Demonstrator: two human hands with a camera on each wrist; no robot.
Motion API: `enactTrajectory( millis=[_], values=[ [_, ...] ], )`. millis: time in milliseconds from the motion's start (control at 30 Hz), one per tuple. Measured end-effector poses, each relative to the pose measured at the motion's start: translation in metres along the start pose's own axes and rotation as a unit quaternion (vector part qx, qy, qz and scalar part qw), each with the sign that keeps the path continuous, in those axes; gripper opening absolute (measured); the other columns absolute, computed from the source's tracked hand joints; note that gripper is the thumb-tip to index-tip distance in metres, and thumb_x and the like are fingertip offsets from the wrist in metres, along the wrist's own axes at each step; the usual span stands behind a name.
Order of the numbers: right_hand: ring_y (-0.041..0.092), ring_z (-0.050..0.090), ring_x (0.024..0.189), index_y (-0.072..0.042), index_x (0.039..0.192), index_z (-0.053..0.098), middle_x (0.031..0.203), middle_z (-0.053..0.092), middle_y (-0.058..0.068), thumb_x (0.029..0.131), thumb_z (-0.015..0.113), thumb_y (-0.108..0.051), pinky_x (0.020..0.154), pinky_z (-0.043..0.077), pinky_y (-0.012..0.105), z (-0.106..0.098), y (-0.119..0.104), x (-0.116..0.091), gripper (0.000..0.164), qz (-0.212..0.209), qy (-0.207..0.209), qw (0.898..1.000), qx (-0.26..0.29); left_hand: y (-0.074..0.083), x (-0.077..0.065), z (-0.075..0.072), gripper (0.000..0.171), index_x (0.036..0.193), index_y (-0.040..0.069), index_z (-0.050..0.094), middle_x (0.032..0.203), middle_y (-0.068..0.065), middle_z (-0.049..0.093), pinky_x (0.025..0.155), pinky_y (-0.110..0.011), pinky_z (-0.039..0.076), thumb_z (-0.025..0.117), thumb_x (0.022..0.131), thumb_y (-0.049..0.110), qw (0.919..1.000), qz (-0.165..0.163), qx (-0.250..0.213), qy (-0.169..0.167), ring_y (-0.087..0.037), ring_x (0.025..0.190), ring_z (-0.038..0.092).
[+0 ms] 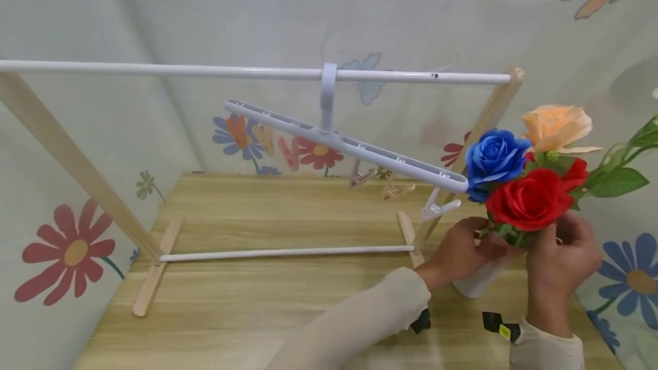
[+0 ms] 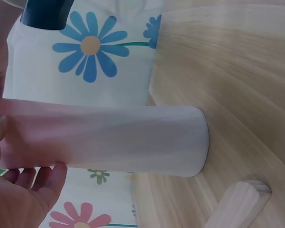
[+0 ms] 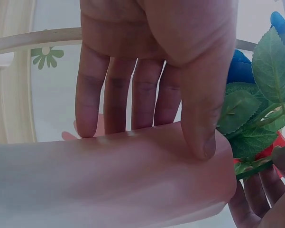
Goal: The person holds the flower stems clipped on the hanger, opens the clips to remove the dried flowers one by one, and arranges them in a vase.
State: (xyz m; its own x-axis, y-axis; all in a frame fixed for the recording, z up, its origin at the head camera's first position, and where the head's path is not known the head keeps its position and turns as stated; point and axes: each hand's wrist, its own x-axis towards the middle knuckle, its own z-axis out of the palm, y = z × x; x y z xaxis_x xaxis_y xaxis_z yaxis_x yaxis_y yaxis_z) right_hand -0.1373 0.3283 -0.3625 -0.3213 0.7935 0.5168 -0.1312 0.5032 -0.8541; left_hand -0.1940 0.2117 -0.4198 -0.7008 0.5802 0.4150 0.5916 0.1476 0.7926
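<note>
A tall vase (image 2: pixel 133 140), pink at the top and fading to white, stands upright on the wooden table at the right. My left hand (image 1: pixel 460 253) grips it near the rim, thumb on one side and fingers on the other. My right hand (image 1: pixel 562 256) is at the vase's mouth, pinching a green flower stem (image 3: pixel 256 169) between thumb and fingers. Above the hands rise a red rose (image 1: pixel 532 198), a blue rose (image 1: pixel 493 156) and a peach rose (image 1: pixel 557 127) with green leaves (image 3: pixel 256 109). The lower stems are hidden inside the vase.
A wooden rack with a white top rod (image 1: pixel 205 71) stands left of the vase. From it hangs a pale hanger (image 1: pixel 329 139), tilted, with several small clips (image 1: pixel 398 190); its right end comes close to the blue rose. A rack foot (image 2: pixel 239 204) lies near the vase base.
</note>
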Motion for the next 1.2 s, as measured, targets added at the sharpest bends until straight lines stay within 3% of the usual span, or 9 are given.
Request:
enactTrajectory(
  millis=[100, 233, 400, 600, 733, 800, 933, 1067, 1200],
  values=[
    [-0.01, 0.053, 0.075, -0.02, 0.106, 0.08, 0.077, 0.057, -0.034, 0.093, 0.07, -0.035, 0.07, 0.042, 0.013, -0.004, -0.001, -0.002, 0.022, 0.007, -0.012, 1.0, -0.022, -0.001, 0.0, 0.001, 0.036, 0.128, 0.008, 0.063, 0.126, -0.003, 0.071, 0.088, -0.005, 0.049, 0.069, 0.097, 0.025, 0.9999, 0.005, -0.011, 0.003, -0.003, 0.11, 0.065],
    [-0.015, 0.052, 0.079, -0.024, 0.115, 0.076, 0.084, 0.053, -0.037, 0.095, 0.066, -0.036, 0.074, 0.041, 0.009, -0.015, -0.005, -0.001, 0.026, 0.047, -0.048, 0.994, -0.083, -0.002, -0.002, 0.003, 0.034, 0.127, 0.008, 0.064, 0.125, -0.003, 0.071, 0.087, -0.004, 0.048, 0.069, 0.097, 0.023, 0.9999, 0.003, -0.007, 0.007, -0.002, 0.11, 0.065],
    [-0.019, 0.05, 0.08, -0.024, 0.123, 0.072, 0.088, 0.051, -0.036, 0.096, 0.064, -0.033, 0.076, 0.041, 0.008, -0.027, -0.008, 0.001, 0.03, 0.08, -0.054, 0.987, -0.126, 0.0, -0.002, 0.0, 0.035, 0.128, 0.009, 0.064, 0.127, -0.002, 0.07, 0.084, -0.003, 0.048, 0.069, 0.097, 0.025, 0.9993, -0.033, -0.016, 0.004, -0.004, 0.109, 0.066],
    [-0.022, 0.047, 0.073, -0.017, 0.126, 0.071, 0.085, 0.047, -0.037, 0.096, 0.063, -0.035, 0.067, 0.037, 0.002, -0.03, -0.005, -0.006, 0.036, 0.081, -0.067, 0.983, -0.152, -0.001, -0.003, -0.006, 0.038, 0.131, 0.011, 0.062, 0.131, 0.0, 0.068, 0.082, -0.004, 0.048, 0.067, 0.098, 0.029, 0.9979, -0.06, -0.026, -0.001, -0.009, 0.11, 0.069],
    [-0.024, 0.045, 0.068, -0.013, 0.12, 0.071, 0.077, 0.046, -0.04, 0.095, 0.061, -0.035, 0.062, 0.035, -0.001, -0.031, 0.005, -0.02, 0.035, 0.075, -0.096, 0.98, -0.157, -0.005, -0.008, -0.01, 0.04, 0.133, 0.01, 0.062, 0.131, -0.002, 0.067, 0.085, -0.006, 0.05, 0.065, 0.1, 0.032, 0.9976, -0.064, -0.025, -0.007, -0.008, 0.108, 0.068],
    [-0.024, 0.042, 0.066, -0.01, 0.115, 0.071, 0.072, 0.042, -0.044, 0.095, 0.062, -0.033, 0.061, 0.034, 0.002, -0.03, 0.009, -0.026, 0.032, 0.048, -0.109, 0.979, -0.163, -0.007, -0.011, -0.014, 0.042, 0.135, 0.011, 0.061, 0.131, 0.0, 0.067, 0.087, -0.007, 0.05, 0.066, 0.099, 0.033, 0.9974, -0.069, -0.016, -0.015, -0.006, 0.109, 0.068],
    [-0.025, 0.039, 0.063, -0.004, 0.099, 0.071, 0.066, 0.038, -0.047, 0.094, 0.062, -0.027, 0.061, 0.033, 0.008, -0.028, 0.014, -0.036, 0.025, 0.004, -0.129, 0.977, -0.169, -0.008, -0.021, -0.026, 0.051, 0.14, 0.021, 0.056, 0.138, 0.01, 0.061, 0.09, -0.013, 0.052, 0.067, 0.096, 0.045, 0.9909, -0.127, -0.009, -0.046, -0.002, 0.116, 0.064],
    [-0.026, 0.045, 0.067, -0.003, 0.1, 0.073, 0.078, 0.056, -0.033, 0.094, 0.063, -0.023, 0.062, 0.036, 0.0, -0.026, 0.014, -0.042, 0.023, 0.015, -0.143, 0.977, -0.16, -0.007, -0.036, -0.041, 0.056, 0.144, 0.029, 0.05, 0.147, 0.016, 0.052, 0.095, -0.022, 0.053, 0.06, 0.097, 0.057, 0.9809, -0.171, 0.025, -0.089, -0.002, 0.125, 0.058],
    [-0.024, 0.044, 0.067, -0.006, 0.11, 0.071, 0.095, 0.069, -0.004, 0.097, 0.061, -0.028, 0.061, 0.037, 0.0, -0.02, 0.012, -0.054, 0.027, 0.066, -0.179, 0.965, -0.178, -0.005, -0.05, -0.06, 0.056, 0.149, 0.019, 0.047, 0.151, 0.007, 0.05, 0.1, -0.021, 0.051, 0.059, 0.101, 0.046, 0.9779, -0.143, 0.095, -0.118, -0.005, 0.127, 0.058]
  ],
)
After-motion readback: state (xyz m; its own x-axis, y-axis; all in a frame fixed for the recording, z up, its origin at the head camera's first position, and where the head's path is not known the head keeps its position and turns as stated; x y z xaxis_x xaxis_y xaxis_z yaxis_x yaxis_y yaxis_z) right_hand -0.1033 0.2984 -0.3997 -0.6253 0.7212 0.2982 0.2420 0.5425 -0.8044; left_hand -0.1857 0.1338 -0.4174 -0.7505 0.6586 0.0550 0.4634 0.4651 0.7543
